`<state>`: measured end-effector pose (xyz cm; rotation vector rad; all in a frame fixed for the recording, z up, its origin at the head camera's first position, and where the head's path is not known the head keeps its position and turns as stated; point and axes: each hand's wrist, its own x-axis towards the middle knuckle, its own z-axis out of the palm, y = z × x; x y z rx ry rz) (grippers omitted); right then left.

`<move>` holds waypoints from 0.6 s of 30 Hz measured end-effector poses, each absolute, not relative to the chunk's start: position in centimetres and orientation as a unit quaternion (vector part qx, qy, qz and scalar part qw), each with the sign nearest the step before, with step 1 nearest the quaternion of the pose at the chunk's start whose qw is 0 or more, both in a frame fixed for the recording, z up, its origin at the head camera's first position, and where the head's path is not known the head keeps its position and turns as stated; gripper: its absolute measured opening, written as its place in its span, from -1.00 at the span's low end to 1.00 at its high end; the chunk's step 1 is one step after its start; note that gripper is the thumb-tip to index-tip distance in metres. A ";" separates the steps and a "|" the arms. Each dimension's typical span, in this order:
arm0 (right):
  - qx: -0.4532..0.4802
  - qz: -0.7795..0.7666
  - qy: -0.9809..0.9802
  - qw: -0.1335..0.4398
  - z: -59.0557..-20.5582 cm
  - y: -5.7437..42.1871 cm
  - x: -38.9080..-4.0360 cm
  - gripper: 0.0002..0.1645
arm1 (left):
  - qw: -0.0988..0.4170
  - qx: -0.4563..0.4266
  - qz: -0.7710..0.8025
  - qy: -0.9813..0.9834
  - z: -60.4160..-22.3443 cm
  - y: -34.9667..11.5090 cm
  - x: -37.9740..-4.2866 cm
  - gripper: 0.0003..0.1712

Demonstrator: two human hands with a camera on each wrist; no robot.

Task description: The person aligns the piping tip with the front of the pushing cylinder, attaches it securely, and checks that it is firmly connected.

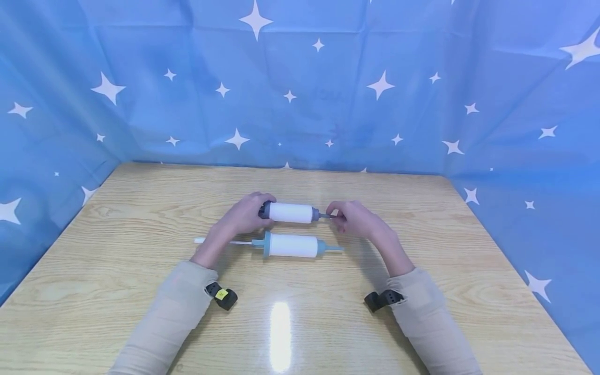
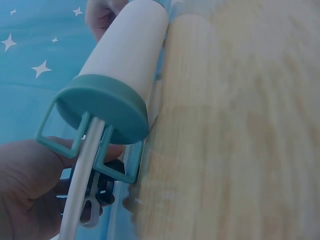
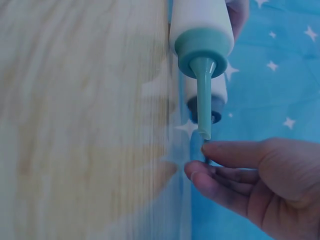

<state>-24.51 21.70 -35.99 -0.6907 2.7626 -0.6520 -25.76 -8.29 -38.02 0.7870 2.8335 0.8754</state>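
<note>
Two large syringes lie side by side across the table, both with white barrels. The farther, a dark-ended syringe (image 1: 290, 213), has grey-blue ends and a thin nozzle pointing right. At its rear end, my left hand (image 1: 246, 212) grips the dark cap and handle, with thumb and fingers around them. My right hand (image 1: 357, 219) pinches the nozzle tip between thumb and fingertips. Nearer to me is the teal-ended syringe (image 1: 294, 246), its white plunger rod drawn out to the left beneath my left wrist. In both wrist views it partly covers the dark-ended one.
The wood-grain table (image 1: 140, 291) reaches back to a blue curtain (image 1: 328, 114) with white stars, which also hangs at both sides. A bright light reflection shows on the tabletop near the front. Black cameras are strapped to both wrists.
</note>
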 end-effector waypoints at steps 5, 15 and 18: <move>-0.237 -0.225 0.937 0.120 -36.1 21.7 -24.6 -0.73 | 0.048 0.254 0.289 0.922 -37.9 -8.5 -25.8 -0.32; -0.224 -0.210 0.945 0.113 -35.2 22.6 -24.4 -0.63 | 0.069 0.242 0.322 0.913 -36.5 -9.0 -25.6 -0.29; -0.228 -0.218 0.942 0.112 -34.8 22.8 -24.3 -0.60 | 0.063 0.239 0.319 0.915 -36.2 -8.9 -25.5 -0.32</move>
